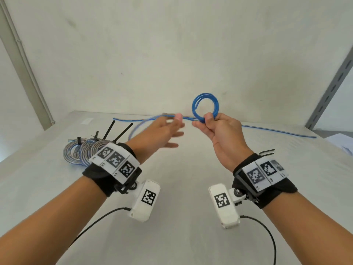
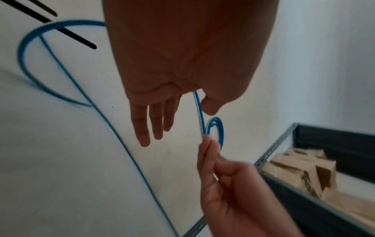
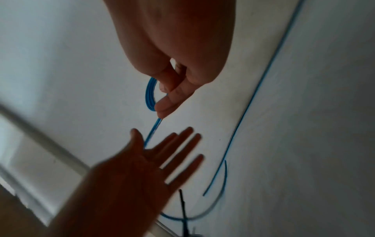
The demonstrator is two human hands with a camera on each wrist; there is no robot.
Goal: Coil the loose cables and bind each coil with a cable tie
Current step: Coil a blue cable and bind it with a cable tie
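The right hand (image 1: 221,131) is raised above the table (image 1: 181,188) and pinches a small blue coil (image 1: 205,107) at its lowest point between thumb and curled fingers, the ring of two or three turns standing upright above the knuckles. From that pinch the blue cable (image 1: 150,118) runs straight across to the left hand (image 1: 162,134), whose fingers are stretched out and spread; the strand passes through the crook between its thumb and forefinger, and the hand is blurred, so whether the thumb actually presses on the cable cannot be told. Beyond the left hand the cable swings down in a wide loop toward the table. Further out, behind both hands, a second straight blue run (image 1: 277,131) lies on the table near the wall, reaching well past the right hand. Just left of the left wrist lie finished coils (image 1: 84,152), grey and blue, packed side by side and bound with black cable ties (image 1: 122,132) whose tails stick up. Close behind the right wrist lie more loose black ties (image 1: 267,152).
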